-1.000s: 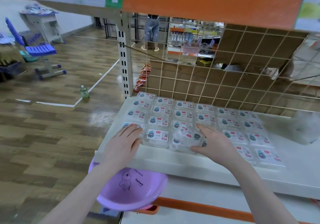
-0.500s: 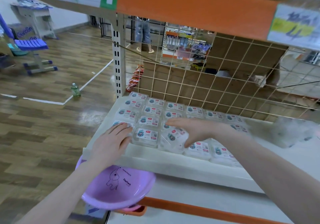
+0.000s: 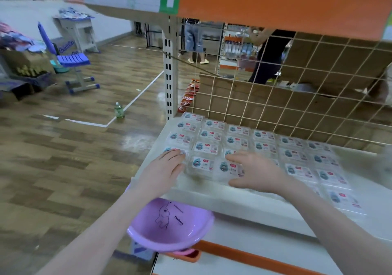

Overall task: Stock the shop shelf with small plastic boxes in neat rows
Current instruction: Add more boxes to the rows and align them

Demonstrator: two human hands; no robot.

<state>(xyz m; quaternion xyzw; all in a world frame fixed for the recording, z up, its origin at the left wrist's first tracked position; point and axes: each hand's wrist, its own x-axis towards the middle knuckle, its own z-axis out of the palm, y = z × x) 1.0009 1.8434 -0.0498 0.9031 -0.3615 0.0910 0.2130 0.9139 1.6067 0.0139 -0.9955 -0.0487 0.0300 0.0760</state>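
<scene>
Plastic boxes [image 3: 235, 142] sit in rows on the white shelf [image 3: 244, 202], labels up, reaching back to the wire grid [image 3: 297, 96]. My left hand [image 3: 163, 170] lies flat, fingers straight, on the front-left box [image 3: 172, 150]. My right hand [image 3: 256, 170] is spread over the front row, fingers extended, thumb at the near edge of one front box [image 3: 230, 167]; neither hand grasps anything. Purple basin [image 3: 169, 228] sits below the shelf edge. Right-side boxes blurred.

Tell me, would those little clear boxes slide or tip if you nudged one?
The clear boxes are low and flat, so tipping seems unlikely. On the smooth white shelf they probably slide easily. Packed edge to edge, a nudged one would likely push its neighbours.
</scene>
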